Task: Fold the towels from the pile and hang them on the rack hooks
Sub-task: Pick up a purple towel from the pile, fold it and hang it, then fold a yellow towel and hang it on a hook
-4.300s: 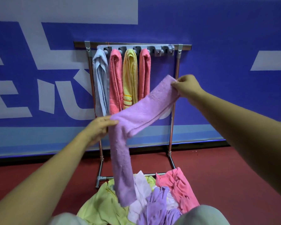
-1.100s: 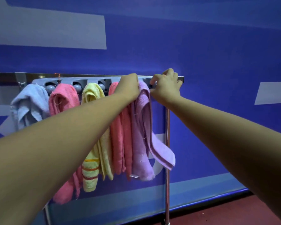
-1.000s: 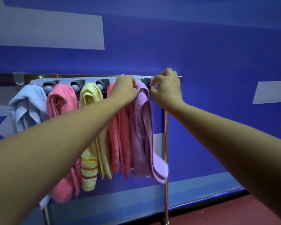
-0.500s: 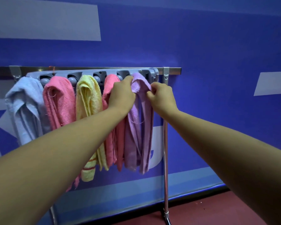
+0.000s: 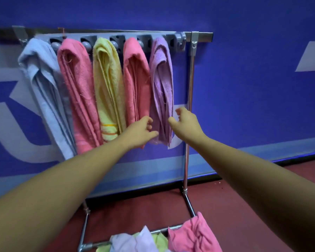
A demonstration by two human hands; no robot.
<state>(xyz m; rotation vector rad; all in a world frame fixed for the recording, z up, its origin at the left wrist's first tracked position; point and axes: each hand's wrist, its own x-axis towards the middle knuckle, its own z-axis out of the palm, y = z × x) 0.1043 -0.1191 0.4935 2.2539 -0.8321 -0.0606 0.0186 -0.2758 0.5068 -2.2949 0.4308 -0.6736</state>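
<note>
At 6 o'clock, nearest the camera, lies the pile (image 5: 153, 240) of unfolded towels, a crumpled pink one (image 5: 193, 233) on its 3 o'clock side. It rests against the base bar of the rack (image 5: 191, 79) on the red floor (image 5: 244, 206). Half a second ago the pile was out of view.

Both forearms reach up towards the centre. The left hand (image 5: 140, 132) is at the 9 o'clock side of the purple towel (image 5: 161, 84), at its lower end, in front of the bottom of the neighbouring pink towel (image 5: 136, 79). Its fingers are loosely curled with no cloth between them, and the thumb lies at the towel's edge. The right hand (image 5: 185, 125) is just beside the same lower end on the 3 o'clock side, fingers relaxed and slack, apart from the cloth. Half a second ago both hands were up at the hook, pinching the top of this towel; they have since let go and dropped along it.

The purple towel now hangs folded from the fifth hook of the grey hook strip (image 5: 176, 41), towards 12 o'clock. Running from it towards 9 o'clock hang the pink towel, a yellow towel (image 5: 107, 84), another pink towel (image 5: 76, 88) and a light blue towel (image 5: 42, 84). Behind the rack stands the blue wall (image 5: 244, 88).
</note>
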